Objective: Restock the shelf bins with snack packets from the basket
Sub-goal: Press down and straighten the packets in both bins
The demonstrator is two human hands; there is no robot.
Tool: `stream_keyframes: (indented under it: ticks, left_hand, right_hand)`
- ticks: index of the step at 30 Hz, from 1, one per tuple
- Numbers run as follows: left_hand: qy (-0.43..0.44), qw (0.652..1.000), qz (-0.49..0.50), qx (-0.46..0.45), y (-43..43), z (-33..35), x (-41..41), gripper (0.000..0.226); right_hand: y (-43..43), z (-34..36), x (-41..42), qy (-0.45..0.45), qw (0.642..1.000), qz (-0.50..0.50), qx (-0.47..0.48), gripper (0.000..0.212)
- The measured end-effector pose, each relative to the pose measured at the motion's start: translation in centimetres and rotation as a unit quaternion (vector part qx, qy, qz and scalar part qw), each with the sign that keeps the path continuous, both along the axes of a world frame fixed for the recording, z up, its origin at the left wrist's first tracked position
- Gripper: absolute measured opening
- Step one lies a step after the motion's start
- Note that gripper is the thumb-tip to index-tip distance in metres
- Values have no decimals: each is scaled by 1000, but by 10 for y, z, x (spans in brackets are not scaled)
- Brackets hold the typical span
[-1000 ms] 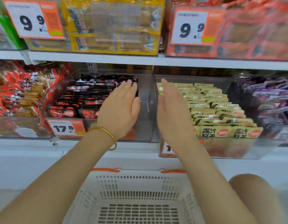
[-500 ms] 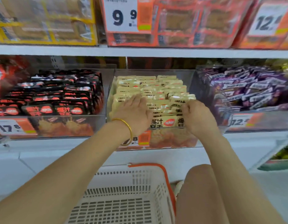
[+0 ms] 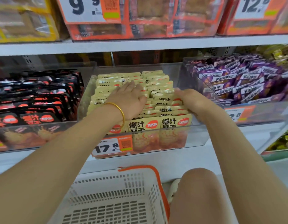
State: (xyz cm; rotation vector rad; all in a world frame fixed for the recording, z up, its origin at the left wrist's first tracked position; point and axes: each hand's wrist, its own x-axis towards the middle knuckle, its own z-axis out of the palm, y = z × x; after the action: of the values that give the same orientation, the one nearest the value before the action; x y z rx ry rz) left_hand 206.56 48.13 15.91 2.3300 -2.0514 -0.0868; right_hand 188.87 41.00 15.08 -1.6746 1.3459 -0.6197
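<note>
At 12 o'clock from the basket [image 3: 117, 183], inside the clear middle bin [image 3: 196, 135], the beige snack packets [image 3: 157, 78] stand in tight rows. I see the left hand [image 3: 128, 101] lying flat on them with straight fingers. The right hand [image 3: 195, 102] is at the 3 o'clock side of the rows, fingers bent down among the packets, and I cannot tell if it pinches one. My worry is that a strong push toward 6 o'clock tips the front row over the low front wall, because such glossy packets probably slide easily.
</note>
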Motion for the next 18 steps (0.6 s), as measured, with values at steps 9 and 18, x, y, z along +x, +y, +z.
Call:
stream_keyframes:
  ticks: [9, 18]
  left_hand:
    - [27, 999, -6, 23, -14, -3, 2, 56]
    - [3, 999, 23, 32, -18, -1, 11, 56]
  right_hand:
    - [-20, -14, -4, -82, 991, 16, 100, 52]
    - [-26, -23, -3, -55, 990, 20, 131, 58]
